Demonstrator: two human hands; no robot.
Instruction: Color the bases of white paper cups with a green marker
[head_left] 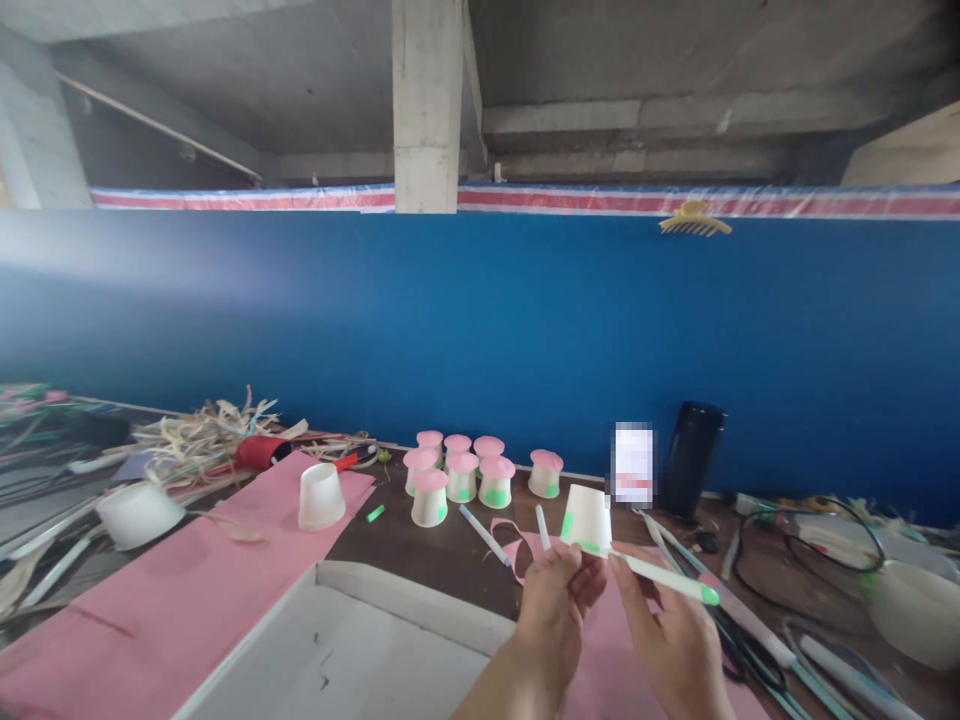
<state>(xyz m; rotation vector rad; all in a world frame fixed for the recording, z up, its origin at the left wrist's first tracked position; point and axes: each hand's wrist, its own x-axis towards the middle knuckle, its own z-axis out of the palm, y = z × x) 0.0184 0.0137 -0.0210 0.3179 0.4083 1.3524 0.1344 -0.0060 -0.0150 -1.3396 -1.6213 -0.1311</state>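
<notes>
My left hand [559,597] grips a white paper cup [589,515] by its lower edge, with the cup raised over the table. Green patches mark the cup's side near the bottom. A white marker with a green end [671,577] is held in my right hand [667,620], its tip against or close to the cup's lower right edge. Behind the hands stand several upside-down paper cups with pink round tops and green patches [430,510]. One similar pink-topped cup [545,478] stands apart to the right. A small green marker cap [375,513] lies left of them.
Pink paper sheets [247,540] and a white shallow box [375,640] lie in front. Plain white cups [321,497] stand at left, near a red cup [262,453] and paper strips [210,430]. Capped markers [484,535] lie mid-table. Scissors [750,650] and a dark bottle [694,460] are at right.
</notes>
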